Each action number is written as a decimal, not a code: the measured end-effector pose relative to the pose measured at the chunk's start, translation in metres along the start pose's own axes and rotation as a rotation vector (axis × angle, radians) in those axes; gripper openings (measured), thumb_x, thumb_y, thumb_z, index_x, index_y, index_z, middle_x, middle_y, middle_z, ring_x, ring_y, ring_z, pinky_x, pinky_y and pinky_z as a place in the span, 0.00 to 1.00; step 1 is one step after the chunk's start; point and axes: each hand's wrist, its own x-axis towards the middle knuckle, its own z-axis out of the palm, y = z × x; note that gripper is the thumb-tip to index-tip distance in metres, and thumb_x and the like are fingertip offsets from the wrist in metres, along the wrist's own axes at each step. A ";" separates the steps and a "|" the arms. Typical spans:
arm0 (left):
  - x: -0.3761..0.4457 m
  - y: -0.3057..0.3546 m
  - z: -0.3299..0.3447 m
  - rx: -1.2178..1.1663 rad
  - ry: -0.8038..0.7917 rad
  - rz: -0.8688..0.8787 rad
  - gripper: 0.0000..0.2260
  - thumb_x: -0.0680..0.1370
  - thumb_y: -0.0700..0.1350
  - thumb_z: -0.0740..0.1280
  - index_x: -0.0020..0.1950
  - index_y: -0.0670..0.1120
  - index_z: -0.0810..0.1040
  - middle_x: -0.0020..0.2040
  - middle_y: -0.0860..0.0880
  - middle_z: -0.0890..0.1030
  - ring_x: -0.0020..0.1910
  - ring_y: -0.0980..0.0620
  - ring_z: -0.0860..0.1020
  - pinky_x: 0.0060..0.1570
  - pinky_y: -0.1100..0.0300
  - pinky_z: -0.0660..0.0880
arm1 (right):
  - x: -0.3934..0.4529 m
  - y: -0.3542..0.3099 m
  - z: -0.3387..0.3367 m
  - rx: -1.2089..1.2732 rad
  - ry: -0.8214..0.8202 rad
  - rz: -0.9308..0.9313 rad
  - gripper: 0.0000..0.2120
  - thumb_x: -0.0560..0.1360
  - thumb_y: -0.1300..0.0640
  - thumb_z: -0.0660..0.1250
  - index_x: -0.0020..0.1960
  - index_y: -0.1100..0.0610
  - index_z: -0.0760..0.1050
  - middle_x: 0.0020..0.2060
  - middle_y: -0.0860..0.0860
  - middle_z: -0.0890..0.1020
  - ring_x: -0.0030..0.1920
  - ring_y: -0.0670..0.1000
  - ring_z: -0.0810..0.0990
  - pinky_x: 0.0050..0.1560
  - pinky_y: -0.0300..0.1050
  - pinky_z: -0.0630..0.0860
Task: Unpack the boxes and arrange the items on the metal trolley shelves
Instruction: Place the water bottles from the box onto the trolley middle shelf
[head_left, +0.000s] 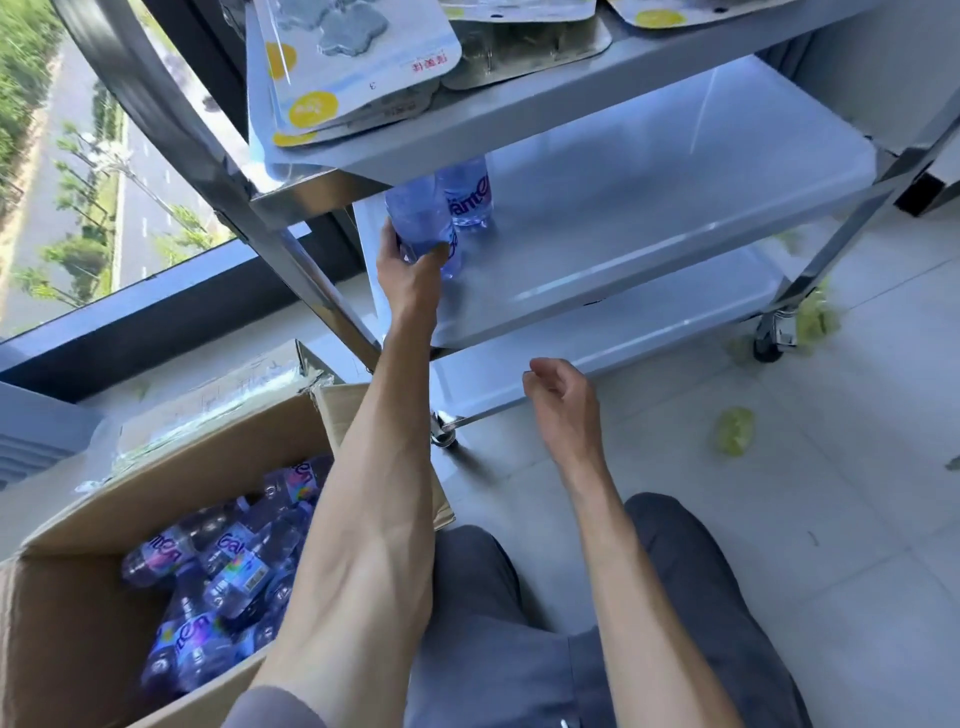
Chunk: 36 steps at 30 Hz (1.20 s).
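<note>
A: Purple-tinted plastic, that bottle (418, 223) in the left hand (410, 270). Where does it sit?

B: On the trolley's middle shelf (675, 218), at the near left corner, just beyond the knuckles. Its long axis runs up and slightly away from the hand, neck hidden under the top shelf (545, 104). Whether its base is down on the metal I can't tell.

A: And the grip?

B: Thumb and fingers curled round the lower body. A second bottle (470, 192) stands upright just beyond and to the right of the hand, close beside the held one.

A: The right hand (558, 392)?

B: Nearer the person, off to the right and below, by the bottom shelf (649, 343) edge. Fingers loosely curled, holding nothing.

A: More to fetch?

B: Plenty, lying in the box (78, 597) behind the left forearm. The left arm is nearer it, I'd judge.
</note>
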 end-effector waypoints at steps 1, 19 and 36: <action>0.005 0.000 0.000 0.003 -0.023 0.004 0.25 0.66 0.36 0.74 0.61 0.50 0.77 0.52 0.53 0.84 0.53 0.49 0.82 0.57 0.50 0.80 | 0.000 0.001 0.001 -0.007 -0.007 0.010 0.13 0.77 0.57 0.65 0.61 0.54 0.78 0.53 0.44 0.81 0.54 0.42 0.78 0.49 0.28 0.70; -0.060 -0.002 -0.015 0.164 0.212 0.138 0.13 0.75 0.38 0.66 0.59 0.42 0.79 0.49 0.50 0.81 0.40 0.64 0.77 0.46 0.67 0.76 | -0.015 -0.007 0.011 -0.031 0.018 -0.022 0.13 0.76 0.58 0.65 0.60 0.56 0.78 0.55 0.48 0.82 0.55 0.45 0.79 0.56 0.37 0.74; -0.102 -0.149 -0.278 0.585 0.401 -0.471 0.13 0.74 0.40 0.64 0.54 0.46 0.84 0.55 0.43 0.84 0.58 0.42 0.79 0.56 0.59 0.73 | -0.077 0.004 0.204 -0.372 -0.503 -0.098 0.15 0.76 0.65 0.61 0.59 0.60 0.80 0.57 0.56 0.82 0.58 0.54 0.80 0.60 0.44 0.74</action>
